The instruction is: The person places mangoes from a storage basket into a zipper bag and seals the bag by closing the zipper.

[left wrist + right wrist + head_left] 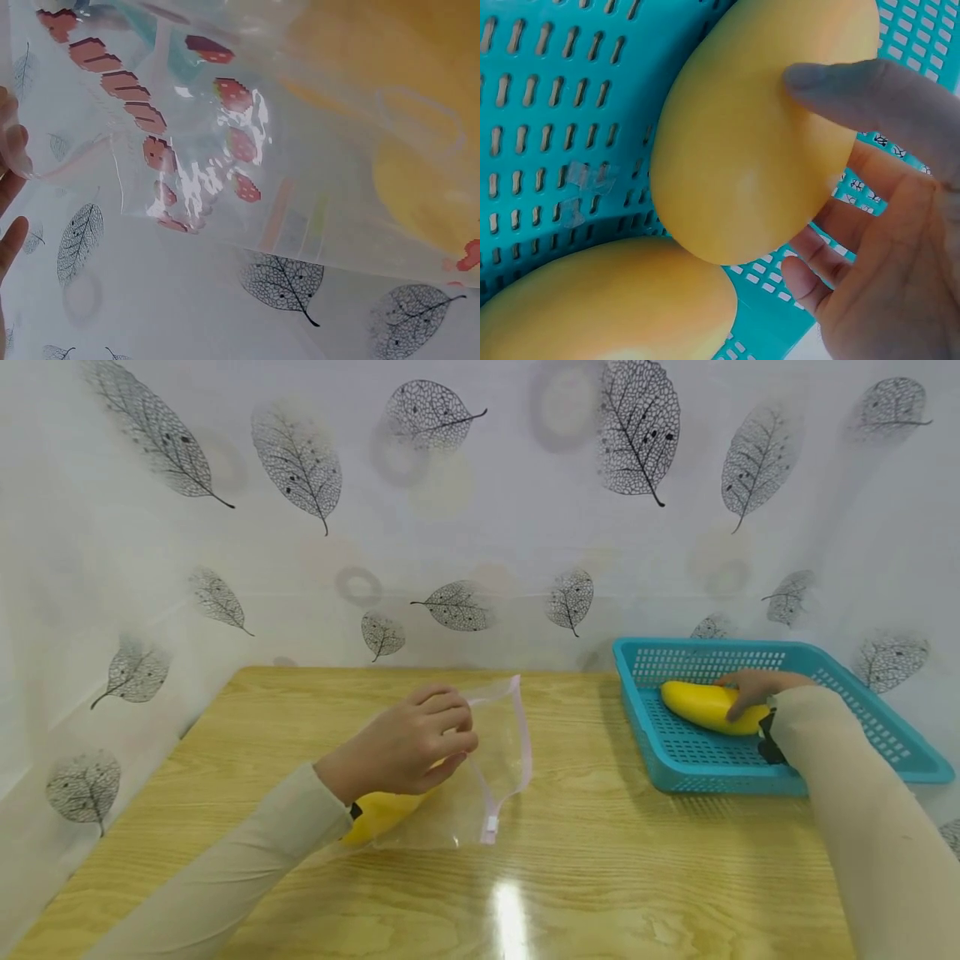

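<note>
My left hand pinches the mouth of a clear zip bag with a pink edge and a white slider. Inside the bag lies a yellow mango, partly behind the hand and wrist. Red strawberry prints show on the plastic in the left wrist view. Over on the right, my right hand grips another mango in a blue basket, its thumb on one side and fingers on the other. A further mango rests beside it in the right wrist view; the right arm hides it from the head view.
The wooden table carries the bag at the left of its middle and the basket at its right. Behind it hangs a white cloth with leaf prints. Slotted walls rise around the mangoes in the basket.
</note>
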### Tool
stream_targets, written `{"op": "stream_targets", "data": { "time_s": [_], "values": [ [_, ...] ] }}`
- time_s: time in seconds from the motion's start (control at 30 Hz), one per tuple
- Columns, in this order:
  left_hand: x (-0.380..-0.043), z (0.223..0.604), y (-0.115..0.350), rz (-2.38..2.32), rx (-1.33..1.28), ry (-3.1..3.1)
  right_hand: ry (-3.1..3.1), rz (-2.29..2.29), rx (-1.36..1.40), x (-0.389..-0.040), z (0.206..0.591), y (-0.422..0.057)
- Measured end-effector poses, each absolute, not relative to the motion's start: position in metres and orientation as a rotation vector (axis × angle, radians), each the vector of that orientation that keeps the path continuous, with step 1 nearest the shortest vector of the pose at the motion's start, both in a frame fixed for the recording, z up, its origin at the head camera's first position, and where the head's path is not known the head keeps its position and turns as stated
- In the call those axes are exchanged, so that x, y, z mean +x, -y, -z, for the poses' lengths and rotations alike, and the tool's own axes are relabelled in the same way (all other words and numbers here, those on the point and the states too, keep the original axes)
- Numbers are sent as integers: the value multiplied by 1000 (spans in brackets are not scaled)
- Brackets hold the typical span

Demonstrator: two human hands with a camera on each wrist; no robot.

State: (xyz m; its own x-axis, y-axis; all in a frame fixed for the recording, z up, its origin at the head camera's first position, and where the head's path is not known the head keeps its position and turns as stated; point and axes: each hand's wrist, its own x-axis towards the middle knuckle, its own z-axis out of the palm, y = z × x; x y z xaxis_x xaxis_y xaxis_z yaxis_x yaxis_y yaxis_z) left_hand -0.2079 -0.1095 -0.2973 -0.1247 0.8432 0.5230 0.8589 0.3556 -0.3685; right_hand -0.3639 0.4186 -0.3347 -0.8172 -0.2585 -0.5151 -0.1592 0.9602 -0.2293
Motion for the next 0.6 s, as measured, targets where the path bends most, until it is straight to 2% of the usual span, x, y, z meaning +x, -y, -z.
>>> {"op": "stream_targets", "data": {
  "time_s": [0.27, 0.6],
  "values": [
    [-205, 297, 113, 46, -1482, 1959, -2623, 186, -357, -363, 339, -418],
    [-203, 302, 121, 82, -1477, 1921, -2534, 296, -218, -356, 339, -411]
  ]
}}
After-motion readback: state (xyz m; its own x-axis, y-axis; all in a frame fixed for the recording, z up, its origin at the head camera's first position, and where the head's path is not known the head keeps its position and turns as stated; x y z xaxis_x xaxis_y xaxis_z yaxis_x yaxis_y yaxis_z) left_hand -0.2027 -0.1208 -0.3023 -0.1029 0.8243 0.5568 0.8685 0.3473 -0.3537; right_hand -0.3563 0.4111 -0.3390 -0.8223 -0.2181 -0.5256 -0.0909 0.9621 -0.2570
